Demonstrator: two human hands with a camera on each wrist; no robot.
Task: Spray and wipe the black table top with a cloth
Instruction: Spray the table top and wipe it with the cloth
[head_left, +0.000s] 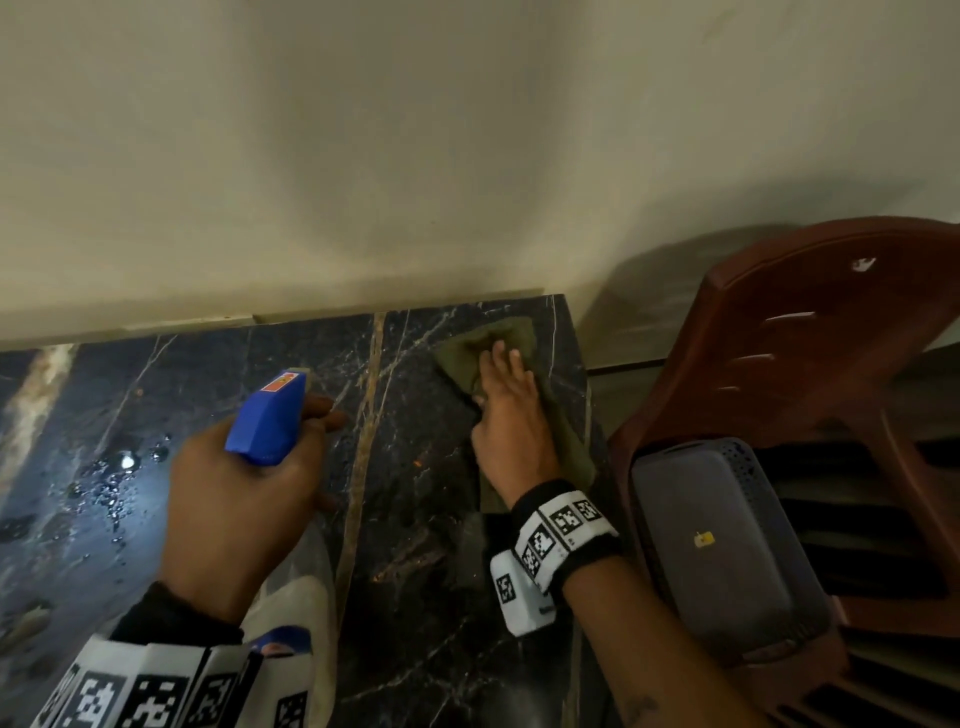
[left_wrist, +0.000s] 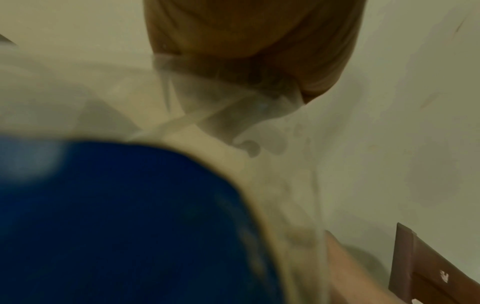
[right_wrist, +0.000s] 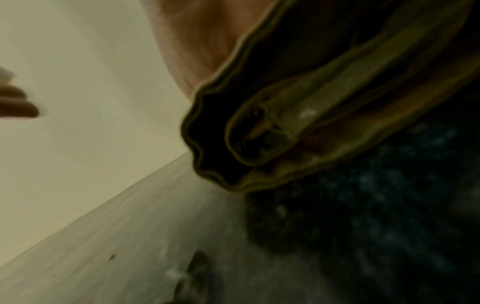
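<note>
The black marble table top (head_left: 405, 519) runs along the wall. My left hand (head_left: 249, 499) grips a spray bottle (head_left: 270, 421) with a blue head and a clear body (left_wrist: 233, 115), held above the table's middle. Spray droplets (head_left: 119, 467) glisten on the stone to the left. My right hand (head_left: 511, 410) presses flat, fingers straight, on an olive green cloth (head_left: 483, 348) at the table's far right corner. In the right wrist view the cloth (right_wrist: 298, 127) bunches under the palm against the dark stone (right_wrist: 376, 216).
A cream wall (head_left: 415, 156) borders the table's far edge. To the right of the table stands a brown plastic chair (head_left: 831, 338) with a grey mesh-edged box (head_left: 717, 551) on its seat, close to my right forearm.
</note>
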